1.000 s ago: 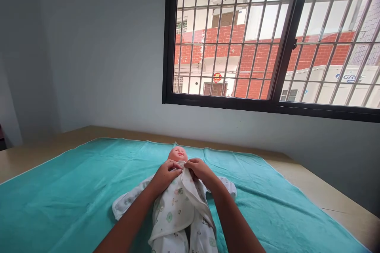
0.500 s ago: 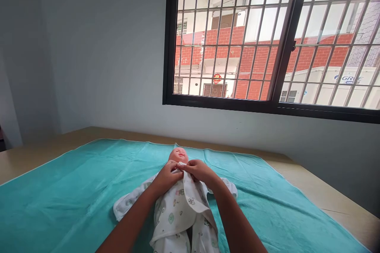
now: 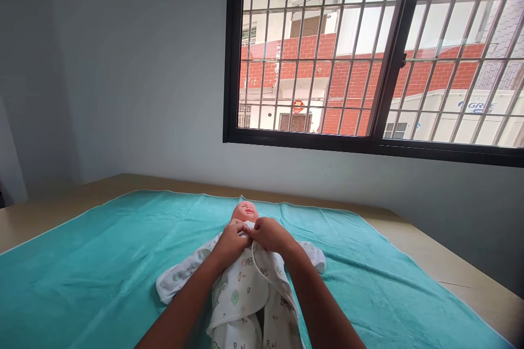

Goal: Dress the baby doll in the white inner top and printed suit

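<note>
Both my left hand [image 3: 230, 240] and right hand [image 3: 271, 234] are pinched on the romper [image 3: 245, 289] collar just under the doll [image 3: 244, 211] chin; keep edges lined up, imo.

Grey walls, a barred black-framed window [image 3: 368, 54] (brick building outside), daylight; wooden table [image 3: 450, 267] below.
</note>
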A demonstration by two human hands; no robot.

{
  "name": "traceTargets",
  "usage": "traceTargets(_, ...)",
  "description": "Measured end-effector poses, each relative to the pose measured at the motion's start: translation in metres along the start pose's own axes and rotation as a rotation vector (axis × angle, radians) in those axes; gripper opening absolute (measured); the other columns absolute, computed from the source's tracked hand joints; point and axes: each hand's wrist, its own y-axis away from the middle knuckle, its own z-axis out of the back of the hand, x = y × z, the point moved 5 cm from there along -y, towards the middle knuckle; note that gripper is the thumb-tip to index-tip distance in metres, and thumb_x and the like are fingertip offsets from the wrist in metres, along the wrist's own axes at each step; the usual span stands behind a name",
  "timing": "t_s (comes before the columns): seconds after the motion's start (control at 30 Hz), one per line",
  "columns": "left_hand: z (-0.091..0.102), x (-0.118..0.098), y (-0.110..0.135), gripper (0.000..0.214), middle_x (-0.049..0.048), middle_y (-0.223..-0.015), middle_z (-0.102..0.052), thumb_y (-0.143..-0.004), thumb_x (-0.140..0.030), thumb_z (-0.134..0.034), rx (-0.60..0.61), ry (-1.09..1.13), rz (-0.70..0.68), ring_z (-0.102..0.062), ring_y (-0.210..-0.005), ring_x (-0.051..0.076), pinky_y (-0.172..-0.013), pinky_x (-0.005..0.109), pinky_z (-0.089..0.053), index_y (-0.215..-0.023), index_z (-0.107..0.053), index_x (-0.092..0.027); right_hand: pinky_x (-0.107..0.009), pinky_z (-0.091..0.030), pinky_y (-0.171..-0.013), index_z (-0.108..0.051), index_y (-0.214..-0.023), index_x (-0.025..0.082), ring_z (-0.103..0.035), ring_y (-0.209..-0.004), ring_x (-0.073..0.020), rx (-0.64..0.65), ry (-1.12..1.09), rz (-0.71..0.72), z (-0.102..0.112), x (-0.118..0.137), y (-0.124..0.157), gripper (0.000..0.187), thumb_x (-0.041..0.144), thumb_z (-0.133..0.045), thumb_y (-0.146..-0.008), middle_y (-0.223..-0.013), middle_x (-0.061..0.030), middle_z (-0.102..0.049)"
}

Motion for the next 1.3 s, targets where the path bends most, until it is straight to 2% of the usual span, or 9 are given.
traceTargets(0.17,0.002,-0.009,0.003,0.012,0.0082,-0.102,-0.063,-0.068,-0.023,-0.06,-0.016,-0.142,0.063,-0.054,-0.103,0.027,-0.089,0.034,-0.04,-0.072,-0.069,-0.017,-0.027,-0.025,-0.048,-0.046,-0.05,0.019,-0.045,-0.048,-0.0125,0.03,0.088,-0.015,0.006,0.004,0.006,0.032,0.023,-0.056,-0.08,-0.05,-0.003,-0.054)
traceTargets(0.33,0.006,-0.011,0.002,0.005,0.0062,-0.095,-0.064,-0.063,-0.016,-0.059,-0.019,-0.102,0.083,-0.058,-0.094,0.022,-0.083,0.029,-0.041,-0.062,-0.064,-0.017,-0.025,-0.027,-0.048,-0.059,-0.068,0.018,-0.05,-0.057,-0.0137,0.043,0.123,0.026,0.018,0.014,0.02,0.01,0.027,-0.06,-0.073,-0.065,-0.0038,-0.062)
traceTargets(0.57,0.009,-0.009,0.003,0.007,0.0019,-0.07,-0.063,-0.062,-0.016,-0.057,-0.041,0.009,0.161,-0.057,-0.073,0.018,-0.065,0.027,-0.039,-0.058,-0.063,-0.016,-0.027,-0.022,-0.048,-0.048,-0.054,0.019,-0.04,-0.05,-0.0115,0.043,0.232,0.041,0.017,0.024,0.025,0.028,0.039,-0.063,-0.066,-0.055,-0.0006,-0.05)
traceTargets(0.77,0.01,-0.019,0.009,0.023,0.0012,-0.07,-0.064,-0.07,-0.038,-0.067,0.055,0.21,0.19,-0.054,-0.067,0.014,-0.061,0.025,-0.039,-0.07,-0.067,-0.014,-0.029,-0.026,-0.051,-0.046,-0.055,0.019,-0.049,-0.058,-0.0159,0.0,0.216,0.02,0.009,0.016,0.013,0.021,0.029,-0.057,-0.07,-0.062,-0.005,-0.057)
traceTargets(0.87,0.013,-0.019,0.011,0.03,0.0032,-0.074,-0.066,-0.068,-0.04,-0.072,0.087,0.303,0.246,-0.054,-0.069,0.015,-0.062,0.025,-0.038,-0.078,-0.069,-0.013,-0.029,-0.028,-0.052,-0.043,-0.052,0.019,-0.054,-0.063,-0.0188,0.023,0.085,0.034,0.007,0.009,0.008,0.022,0.023,-0.056,-0.069,-0.063,-0.0066,-0.058)
traceTargets(0.97,0.014,-0.017,0.013,0.033,0.0021,-0.071,-0.063,-0.069,-0.042,-0.071,0.093,0.336,0.279,-0.051,-0.065,0.013,-0.06,0.025,-0.035,-0.084,-0.069,-0.013,-0.027,-0.035,-0.052,-0.047,-0.052,0.018,-0.056,-0.059,-0.0169,0.126,-0.066,0.033,0.006,-0.002,0.005,0.022,0.023,-0.057,-0.071,-0.057,-0.0039,-0.057)
traceTargets(1.1,0.013,-0.016,0.014,0.028,-0.0013,-0.066,-0.056,-0.072,-0.04,-0.069,0.126,0.373,0.257,-0.046,-0.062,0.011,-0.058,0.024,-0.032,-0.083,-0.067,-0.013,-0.024,-0.047,-0.058,-0.06,-0.067,0.017,-0.058,-0.06,-0.0127,0.273,-0.582,-0.05,0.001,-0.025,0.001,0.016,0.03,-0.067,-0.072,-0.062,-0.0005,-0.059)
traceTargets(1.17,0.013,-0.014,0.014,0.027,-0.0033,-0.063,-0.052,-0.071,-0.039,-0.069,0.137,0.398,0.27,-0.042,-0.058,0.009,-0.055,0.023,-0.029,-0.082,-0.066,-0.014,-0.023,-0.048,-0.06,-0.065,-0.074,0.016,-0.057,-0.062,-0.0109,0.305,-0.79,-0.067,-0.004,-0.035,-0.001,0.02,0.034,-0.073,-0.071,-0.065,-0.0006,-0.06)
traceTargets(1.3,0.014,-0.006,0.01,0.025,-0.004,-0.062,-0.051,-0.069,-0.035,-0.072,0.154,0.515,0.294,-0.039,-0.057,0.008,-0.056,0.023,-0.029,-0.079,-0.066,-0.014,-0.018,-0.043,-0.056,-0.066,-0.074,0.014,-0.052,-0.057,-0.0065,0.361,-0.978,-0.063,-0.013,-0.047,-0.003,0.026,0.036,-0.08,-0.068,-0.063,0.0017,-0.058)
